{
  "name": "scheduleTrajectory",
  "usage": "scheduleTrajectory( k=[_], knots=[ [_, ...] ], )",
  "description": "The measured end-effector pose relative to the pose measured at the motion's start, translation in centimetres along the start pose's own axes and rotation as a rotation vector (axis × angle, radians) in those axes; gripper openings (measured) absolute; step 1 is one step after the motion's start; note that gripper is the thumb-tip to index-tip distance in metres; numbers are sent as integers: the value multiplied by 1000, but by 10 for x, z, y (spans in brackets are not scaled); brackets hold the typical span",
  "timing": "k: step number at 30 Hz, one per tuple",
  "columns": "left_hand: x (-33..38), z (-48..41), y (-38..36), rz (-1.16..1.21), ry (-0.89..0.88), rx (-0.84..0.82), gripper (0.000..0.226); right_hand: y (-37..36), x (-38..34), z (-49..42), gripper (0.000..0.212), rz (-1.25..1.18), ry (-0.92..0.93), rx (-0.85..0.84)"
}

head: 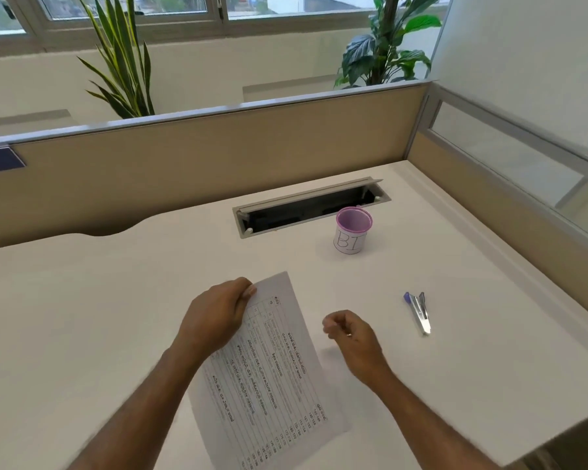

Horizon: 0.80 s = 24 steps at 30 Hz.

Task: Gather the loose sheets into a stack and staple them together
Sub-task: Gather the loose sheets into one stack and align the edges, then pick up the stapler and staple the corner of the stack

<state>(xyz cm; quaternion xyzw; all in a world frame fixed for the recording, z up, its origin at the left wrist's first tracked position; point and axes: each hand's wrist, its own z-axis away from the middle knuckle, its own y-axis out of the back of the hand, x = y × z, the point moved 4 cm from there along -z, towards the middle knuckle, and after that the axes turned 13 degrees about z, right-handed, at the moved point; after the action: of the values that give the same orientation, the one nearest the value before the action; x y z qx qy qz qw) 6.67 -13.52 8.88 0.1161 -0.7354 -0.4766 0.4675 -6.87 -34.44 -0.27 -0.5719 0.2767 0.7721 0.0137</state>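
Fingers of the left hand [214, 313] pinch the far left corner of the printed white paper sheets [269, 374], thumb on top near the corner. How many sheets lie in that hold cannot be told; they read as one thin, flat, matte rectangle, ruled with a table and lines of dark print, turned at an angle so its long side runs from the hand down toward the near edge of the tabletop. The right hand [348, 337] sits just beside the right edge of the paper, apart from it, loosely curled with fingertips drawn close to the thumb and holding nothing visible.

Well to the right, toward the right edge of the smooth white tabletop [82, 317], lies a small stapler with a shiny metal body and a blue plastic end [419, 312], slim and wedge-shaped, lying flat.

Farther back, near the middle of the tabletop, stands a round purple mesh cup wrapped in a white paper label [352, 230], upright, with handwritten letters on the label. Just behind it is a long rectangular grey-framed cable slot [311, 206], its flap raised over a dark opening. Beige fabric partition panels [201, 164] with grey metal trim rise along the far edge.
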Motion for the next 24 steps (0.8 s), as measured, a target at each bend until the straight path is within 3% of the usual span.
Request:
scheduleTrajectory(
  k=[3,5,8,10,14,19,22,24],
  knots=[
    [-3,1,-1,4,2,-8,30,55,30,-23,18,397,-64,405],
    [-4,2,-1,10,8,-13,30,87,50,-32,36,629,-191,557],
    [-5,4,0,22,11,-13,31,119,75,-43,63,774,-429,535],
    [-6,7,0,31,10,-18,31,127,89,-52,70,830,-482,470],
    [-6,14,2,56,5,-25,28,128,98,-64,51,891,-429,432],
    [-7,19,6,97,24,-23,25,122,86,-72,28,806,-294,349],
    [-7,22,8,116,40,-23,25,109,57,-70,23,403,-149,250],
    [-6,22,9,131,42,-21,25,93,27,-63,5,83,-112,138]
  ],
)
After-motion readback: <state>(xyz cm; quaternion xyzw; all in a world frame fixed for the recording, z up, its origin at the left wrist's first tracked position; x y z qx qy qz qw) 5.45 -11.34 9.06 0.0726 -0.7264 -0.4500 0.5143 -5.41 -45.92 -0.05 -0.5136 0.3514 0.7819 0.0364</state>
